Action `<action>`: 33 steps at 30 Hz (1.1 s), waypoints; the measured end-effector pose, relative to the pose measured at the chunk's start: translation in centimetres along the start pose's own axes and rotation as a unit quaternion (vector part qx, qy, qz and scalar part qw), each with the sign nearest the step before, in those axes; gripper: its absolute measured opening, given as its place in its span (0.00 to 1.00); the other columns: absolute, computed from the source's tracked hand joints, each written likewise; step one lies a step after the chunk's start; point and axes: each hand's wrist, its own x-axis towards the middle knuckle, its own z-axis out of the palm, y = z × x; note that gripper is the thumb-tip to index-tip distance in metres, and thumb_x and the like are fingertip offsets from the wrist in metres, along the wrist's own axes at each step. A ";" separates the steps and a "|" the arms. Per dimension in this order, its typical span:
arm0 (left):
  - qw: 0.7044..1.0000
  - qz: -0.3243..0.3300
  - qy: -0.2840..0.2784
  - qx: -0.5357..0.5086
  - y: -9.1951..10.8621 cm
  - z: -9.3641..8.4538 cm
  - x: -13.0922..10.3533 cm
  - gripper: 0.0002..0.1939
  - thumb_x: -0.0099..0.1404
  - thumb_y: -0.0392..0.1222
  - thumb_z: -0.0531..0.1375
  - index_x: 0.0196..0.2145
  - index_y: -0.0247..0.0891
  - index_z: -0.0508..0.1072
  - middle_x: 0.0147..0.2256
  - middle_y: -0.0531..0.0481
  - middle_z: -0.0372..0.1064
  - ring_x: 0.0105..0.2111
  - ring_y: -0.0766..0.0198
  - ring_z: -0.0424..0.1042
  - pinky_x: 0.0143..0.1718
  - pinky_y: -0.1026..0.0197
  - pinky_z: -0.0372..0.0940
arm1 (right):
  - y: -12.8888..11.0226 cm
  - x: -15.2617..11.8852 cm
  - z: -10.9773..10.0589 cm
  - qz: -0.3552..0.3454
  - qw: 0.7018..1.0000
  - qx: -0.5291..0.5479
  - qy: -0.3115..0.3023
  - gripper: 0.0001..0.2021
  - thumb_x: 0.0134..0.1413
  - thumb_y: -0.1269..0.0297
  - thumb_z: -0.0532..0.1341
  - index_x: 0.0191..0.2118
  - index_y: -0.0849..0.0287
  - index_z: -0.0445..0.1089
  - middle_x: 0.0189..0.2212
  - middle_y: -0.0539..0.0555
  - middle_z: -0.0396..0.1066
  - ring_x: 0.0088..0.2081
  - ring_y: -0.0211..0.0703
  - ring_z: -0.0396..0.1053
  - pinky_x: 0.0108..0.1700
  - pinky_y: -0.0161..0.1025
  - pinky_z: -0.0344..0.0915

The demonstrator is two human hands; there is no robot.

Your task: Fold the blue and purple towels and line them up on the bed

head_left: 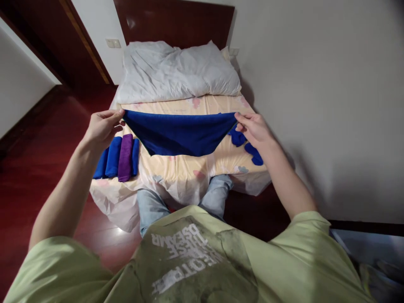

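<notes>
A blue towel (pixel 179 132) is stretched out in the air above the bed, its top edge nearly level. My left hand (pixel 105 126) pinches one upper corner, and my right hand (pixel 252 128) pinches the other. The cloth's lower part hangs down and narrows toward the bottom. Below my left hand lies a row of folded towels: several blue ones (pixel 112 156) and a purple one (pixel 125 158). Close to my right hand, crumpled blue cloths (pixel 254 154) rest on the bed, partly hidden by the hand and the stretched towel.
The bed (pixel 176 170) has a patterned cream sheet. A white quilt (pixel 179 71) is bunched against the dark wooden headboard (pixel 176 21). A wall (pixel 315 105) rises on the right, and a dark door (pixel 53 38) stands at the left. Shoes (pixel 375 275) show at lower right.
</notes>
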 end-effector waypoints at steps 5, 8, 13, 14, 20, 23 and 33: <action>0.998 -0.051 -0.024 0.011 -0.8 -0.7 -1.6 0.07 0.64 0.43 0.69 0.32 0.37 0.79 0.30 0.50 0.72 0.31 0.67 0.71 0.29 0.65 0.65 | 0.7 -0.7 -1.3 0.046 0.998 0.023 -0.037 0.19 0.48 0.49 0.77 0.28 0.57 0.72 0.19 0.44 0.60 0.20 0.32 0.65 0.22 0.32 0.66; 0.996 -0.087 -0.028 0.000 -2.1 -0.6 -1.3 0.07 0.64 0.43 0.70 0.33 0.37 0.79 0.30 0.50 0.73 0.33 0.66 0.74 0.29 0.65 0.67 | 1.7 -0.2 -1.6 0.080 0.995 0.036 -0.051 0.18 0.49 0.51 0.77 0.29 0.57 0.72 0.19 0.44 0.60 0.21 0.33 0.66 0.23 0.33 0.66; 0.988 -0.157 0.008 -0.003 -5.3 0.6 0.4 0.04 0.65 0.36 0.69 0.34 0.33 0.78 0.29 0.49 0.73 0.30 0.68 0.74 0.31 0.66 0.68 | 4.6 1.7 -0.5 0.146 0.987 0.035 -0.055 0.19 0.44 0.53 0.80 0.31 0.58 0.73 0.21 0.45 0.65 0.22 0.32 0.66 0.23 0.32 0.66; 0.986 -0.169 0.013 -0.004 -6.0 1.0 0.9 0.04 0.65 0.35 0.68 0.34 0.32 0.78 0.28 0.48 0.73 0.30 0.67 0.74 0.31 0.67 0.68 | 5.2 2.2 -0.1 0.158 0.985 0.036 -0.053 0.20 0.43 0.53 0.80 0.31 0.58 0.73 0.22 0.45 0.66 0.22 0.32 0.66 0.23 0.31 0.66; 0.992 -0.124 0.022 0.007 -7.2 3.0 6.5 0.08 0.62 0.37 0.69 0.29 0.32 0.76 0.25 0.48 0.70 0.30 0.66 0.74 0.35 0.66 0.70 | 6.7 6.5 3.4 0.131 0.991 0.020 -0.033 0.20 0.42 0.55 0.80 0.28 0.59 0.71 0.22 0.46 0.68 0.24 0.32 0.67 0.26 0.30 0.67; 0.998 -0.034 0.049 0.022 -5.6 3.5 9.1 0.10 0.63 0.43 0.69 0.32 0.34 0.76 0.28 0.49 0.71 0.33 0.64 0.76 0.37 0.63 0.72 | 5.7 8.2 4.2 0.036 0.999 0.024 -0.018 0.19 0.46 0.54 0.78 0.28 0.57 0.70 0.23 0.45 0.66 0.26 0.34 0.69 0.30 0.32 0.69; 0.996 0.005 0.035 0.087 -18.7 2.9 2.0 0.18 0.57 0.56 0.68 0.30 0.37 0.77 0.33 0.45 0.75 0.36 0.58 0.75 0.37 0.60 0.73 | 16.5 2.1 2.5 0.066 0.998 -0.009 -0.002 0.20 0.40 0.48 0.76 0.26 0.57 0.71 0.21 0.45 0.69 0.25 0.35 0.66 0.31 0.33 0.65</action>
